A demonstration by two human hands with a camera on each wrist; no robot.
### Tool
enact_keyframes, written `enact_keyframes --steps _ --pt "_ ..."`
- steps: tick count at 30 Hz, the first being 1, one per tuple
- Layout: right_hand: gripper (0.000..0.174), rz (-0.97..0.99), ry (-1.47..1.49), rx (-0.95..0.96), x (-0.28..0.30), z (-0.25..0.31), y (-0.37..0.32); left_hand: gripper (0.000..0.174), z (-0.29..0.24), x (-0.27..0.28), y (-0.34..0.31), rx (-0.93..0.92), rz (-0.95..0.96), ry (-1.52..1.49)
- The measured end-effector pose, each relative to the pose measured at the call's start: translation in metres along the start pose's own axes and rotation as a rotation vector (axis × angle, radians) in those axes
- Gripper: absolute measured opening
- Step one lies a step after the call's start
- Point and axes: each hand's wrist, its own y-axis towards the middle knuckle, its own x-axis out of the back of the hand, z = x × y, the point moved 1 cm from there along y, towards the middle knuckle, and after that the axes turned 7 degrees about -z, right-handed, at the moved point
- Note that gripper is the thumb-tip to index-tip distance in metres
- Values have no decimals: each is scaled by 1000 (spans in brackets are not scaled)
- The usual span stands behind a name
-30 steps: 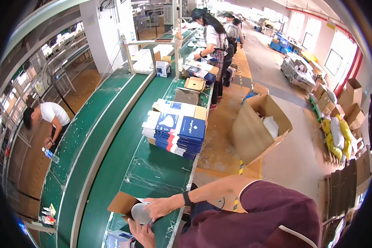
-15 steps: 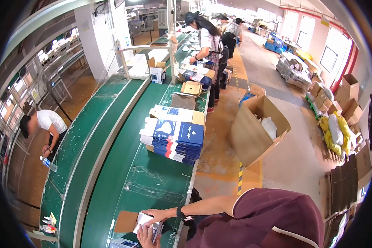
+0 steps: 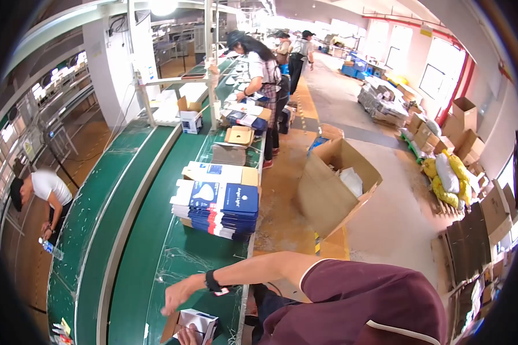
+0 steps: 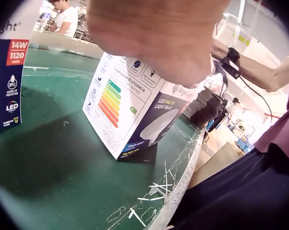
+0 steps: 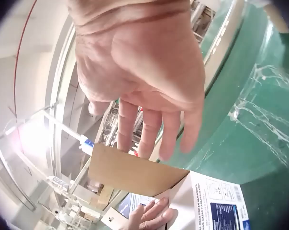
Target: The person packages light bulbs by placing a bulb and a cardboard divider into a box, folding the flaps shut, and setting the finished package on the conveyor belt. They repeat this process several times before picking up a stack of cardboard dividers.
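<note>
Grips the open box (image 3: 204, 324) by its upper edge with the left hand (image 3: 187, 334), closed over the rim beside the white inner flaps. Holds nothing in the right hand (image 3: 181, 296), spread well open above the box's raised brown flap (image 5: 135, 170), palm facing the right wrist camera. Cannot tell whether the right fingertips touch that flap. Wears a black band (image 3: 213, 280) on the right wrist.

Has the open box standing on the green conveyor (image 3: 149, 230), near its edge, with an energy-rating chart and a bulb picture showing on its printed sides. Shows a second printed box (image 4: 8, 72) just beside it, marked 14W and 1120.

Farther along the belt, shows a stack of flattened boxes (image 3: 216, 210) in blue and white, then brown cardboard pieces (image 3: 230, 152), then a small open box (image 3: 191, 121). Beyond these, shows a person in a dark cap (image 3: 258, 66) leaning over the belt.

To the right, on the floor, shows a large open carton (image 3: 328, 190) with white material inside, and farther off, yellow and white sacks (image 3: 446, 178). Across the belt to the left, shows a bending person in a white shirt (image 3: 49, 192) near a clear bottle (image 3: 52, 248).
</note>
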Motion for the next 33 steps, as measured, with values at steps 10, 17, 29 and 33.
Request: enact_keyframes --steps 10,17,29,33 --pt "66 211 9 115 -42 17 -25 62 28 -15 -31 136 161 35" --pt "84 238 -426 508 -72 -12 19 52 -26 23 -7 -276 95 579" --pt "39 -189 -516 767 -78 -43 -11 62 -31 -1 -14 445 -391 10" --pt "34 -192 -457 750 -95 -54 -7 67 -50 -26 -40 655 -767 -79"
